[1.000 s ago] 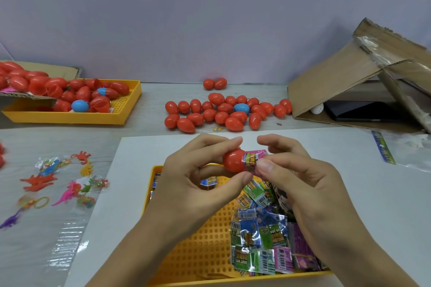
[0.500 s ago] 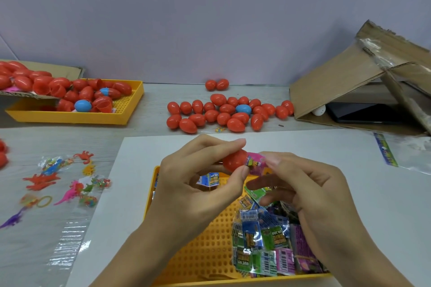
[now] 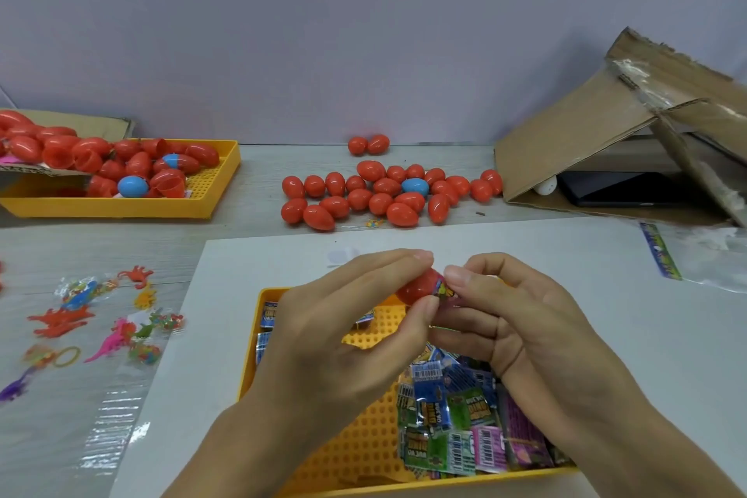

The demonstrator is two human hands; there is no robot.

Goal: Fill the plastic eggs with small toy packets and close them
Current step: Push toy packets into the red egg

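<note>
We stuff a packet into a red egg half
Left hand (image 3: pixel 347 332) pinches the egg half (image 3: pixel 420 287); right hand (image 3: pixel 513 319) fingertips pinch the packet (image 3: pixel 444 289) at its mouth

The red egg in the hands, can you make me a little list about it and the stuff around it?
egg half: red egg half, held by left hand
packet: toy packet partly in the egg half, pushed by right hand
packet supply: packet pile in near yellow tray
closed eggs: egg cluster on the table behind, mostly red, one blue
egg parts: far yellow tray, far left
step: filling, not closed yet
</note>
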